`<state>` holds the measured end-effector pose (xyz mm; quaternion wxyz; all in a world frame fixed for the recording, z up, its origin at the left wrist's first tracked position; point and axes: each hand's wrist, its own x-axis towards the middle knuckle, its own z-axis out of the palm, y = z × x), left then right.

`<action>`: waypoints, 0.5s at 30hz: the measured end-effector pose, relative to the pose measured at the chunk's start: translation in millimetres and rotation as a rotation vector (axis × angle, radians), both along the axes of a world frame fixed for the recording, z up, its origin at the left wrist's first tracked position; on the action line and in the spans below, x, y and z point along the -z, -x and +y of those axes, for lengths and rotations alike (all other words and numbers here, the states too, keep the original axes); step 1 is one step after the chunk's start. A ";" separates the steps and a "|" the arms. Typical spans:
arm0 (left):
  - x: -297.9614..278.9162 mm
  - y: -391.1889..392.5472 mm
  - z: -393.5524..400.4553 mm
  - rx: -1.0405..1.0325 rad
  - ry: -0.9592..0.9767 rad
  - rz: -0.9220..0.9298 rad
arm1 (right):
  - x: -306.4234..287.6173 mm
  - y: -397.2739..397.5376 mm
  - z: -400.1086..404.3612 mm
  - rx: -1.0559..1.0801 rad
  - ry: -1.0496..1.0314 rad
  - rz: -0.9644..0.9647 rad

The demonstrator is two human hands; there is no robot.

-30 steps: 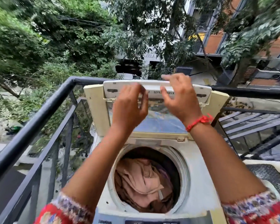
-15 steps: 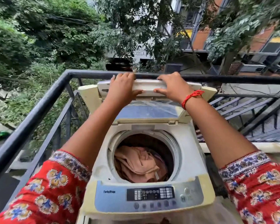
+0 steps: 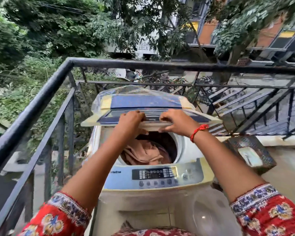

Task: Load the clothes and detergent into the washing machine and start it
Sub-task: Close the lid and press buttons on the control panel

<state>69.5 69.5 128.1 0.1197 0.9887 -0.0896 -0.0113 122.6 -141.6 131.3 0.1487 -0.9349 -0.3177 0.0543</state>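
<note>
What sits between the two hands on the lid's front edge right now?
Head view: only a bare stretch of the lid edge lies between the left hand and the right hand.

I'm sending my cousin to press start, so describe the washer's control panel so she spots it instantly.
Find the washing machine against the black balcony railing. On its near edge, below the drum opening, sits the control panel: a silver-blue strip with a dark display and a row of round buttons.

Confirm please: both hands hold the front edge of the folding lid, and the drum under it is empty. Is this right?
Not quite. In the head view the left hand and right hand do hold the lid, but the drum is not empty: brownish clothes lie inside.
</note>
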 end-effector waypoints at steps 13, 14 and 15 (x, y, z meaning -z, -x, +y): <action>79.9 64.2 -32.2 -0.137 -0.006 0.167 | 90.7 59.5 -5.0 0.068 0.075 0.118; 84.3 68.3 -33.2 -0.133 0.014 0.189 | 95.3 62.1 -5.0 0.060 0.093 0.133; 88.4 72.1 -34.0 -0.134 0.036 0.208 | 99.2 64.5 -5.0 0.050 0.106 0.146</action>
